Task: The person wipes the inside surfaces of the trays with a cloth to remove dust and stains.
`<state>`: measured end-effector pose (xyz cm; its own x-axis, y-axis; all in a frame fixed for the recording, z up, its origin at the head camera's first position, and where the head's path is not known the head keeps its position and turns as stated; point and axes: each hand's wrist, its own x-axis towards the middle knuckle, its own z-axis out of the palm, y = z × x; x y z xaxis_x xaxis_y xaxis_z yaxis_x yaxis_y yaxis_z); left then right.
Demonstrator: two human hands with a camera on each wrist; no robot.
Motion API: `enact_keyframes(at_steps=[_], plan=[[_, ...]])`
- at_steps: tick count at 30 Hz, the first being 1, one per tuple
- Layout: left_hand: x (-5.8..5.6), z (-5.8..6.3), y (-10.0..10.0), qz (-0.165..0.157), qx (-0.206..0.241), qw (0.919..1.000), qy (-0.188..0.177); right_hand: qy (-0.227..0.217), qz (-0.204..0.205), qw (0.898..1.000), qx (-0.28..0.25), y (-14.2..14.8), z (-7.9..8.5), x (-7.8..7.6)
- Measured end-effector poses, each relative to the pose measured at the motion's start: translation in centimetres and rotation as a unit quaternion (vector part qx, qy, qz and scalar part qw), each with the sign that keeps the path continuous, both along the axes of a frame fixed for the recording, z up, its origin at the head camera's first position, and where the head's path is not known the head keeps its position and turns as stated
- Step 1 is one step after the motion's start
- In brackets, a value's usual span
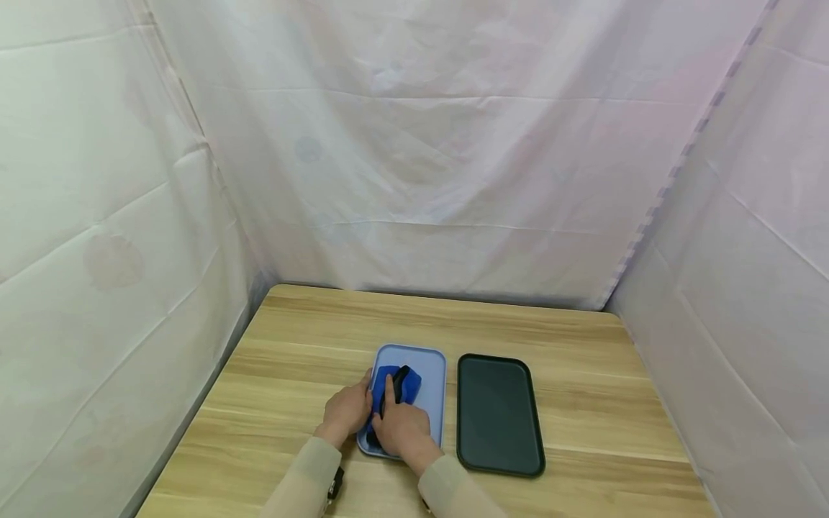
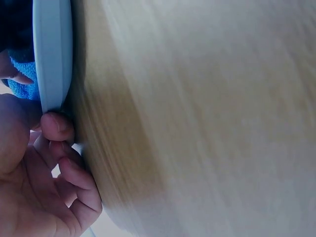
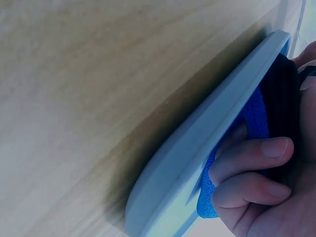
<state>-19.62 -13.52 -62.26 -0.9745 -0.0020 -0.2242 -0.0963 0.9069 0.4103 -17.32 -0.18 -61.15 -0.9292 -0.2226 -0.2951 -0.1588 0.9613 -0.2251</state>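
Observation:
A light blue tray [image 1: 432,403] lies on the table, with a blue towel-like cloth [image 1: 411,387] and a long, curved black object [image 1: 400,377] in it. My left hand [image 1: 348,409] is at the tray's left side; in the left wrist view its fingertips [image 2: 58,127] grip the rim. Over the tray, my right hand [image 1: 401,426] holds the black object on top of the cloth, its index finger pointing forward along it. Curled fingers [image 3: 252,158] of that hand lie against the cloth in the right wrist view. The black object's kind cannot be made out, as the hand covers much of it.
A dark green tray [image 1: 499,414] stands to the right of the blue one, a narrow gap between them. Both rest on a wood-grain table [image 1: 311,324]. Pale fabric curtains [image 1: 421,158] hang behind the table and along both sides.

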Motion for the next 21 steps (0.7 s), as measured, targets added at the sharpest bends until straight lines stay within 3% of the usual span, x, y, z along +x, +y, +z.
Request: enact_keyframes(at_steps=[21], plan=[[-0.1, -0.4, -0.1, 0.005, 0.000, 0.9999, -0.010, -0.023, -0.004, 1.000, -0.017, 0.5, 0.4, 1.1]])
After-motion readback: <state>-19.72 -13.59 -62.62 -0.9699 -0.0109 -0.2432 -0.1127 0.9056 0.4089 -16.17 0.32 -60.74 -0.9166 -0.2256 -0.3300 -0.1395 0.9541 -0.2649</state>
